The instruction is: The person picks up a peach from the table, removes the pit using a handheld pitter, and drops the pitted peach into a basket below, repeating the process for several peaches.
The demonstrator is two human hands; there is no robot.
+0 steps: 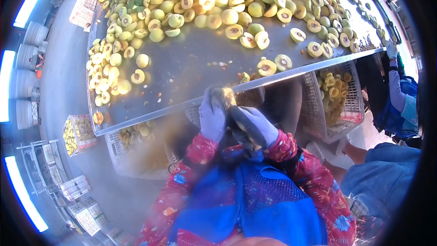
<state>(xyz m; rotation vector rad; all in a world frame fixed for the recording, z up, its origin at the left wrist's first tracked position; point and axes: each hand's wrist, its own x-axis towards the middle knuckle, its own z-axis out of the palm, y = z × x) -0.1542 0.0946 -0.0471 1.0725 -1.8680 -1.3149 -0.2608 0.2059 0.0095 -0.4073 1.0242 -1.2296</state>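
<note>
Both of my hands are gloved and close together at the near edge of a metal table point(182, 70). My left hand point(213, 115) is closed on a piece of fruit point(228, 95), whose cut face looks yellowish and blurred. Against it, my right hand point(255, 125) has its dark-coated fingers curled; what they hold, if anything, is hard to make out. Beyond my hands lie a few halved fruits point(266, 67) with brown centres, and a large heap of whole and halved green-yellow fruit point(209, 0) covers the far side.
Below the table edge stand a crate of fruit pieces point(314, 105) on the right and another crate point(118, 152) on the left. A smaller crate point(84, 130) is further left. A co-worker point(403, 93) is at the right end; another person's clothing point(382, 177) shows nearby.
</note>
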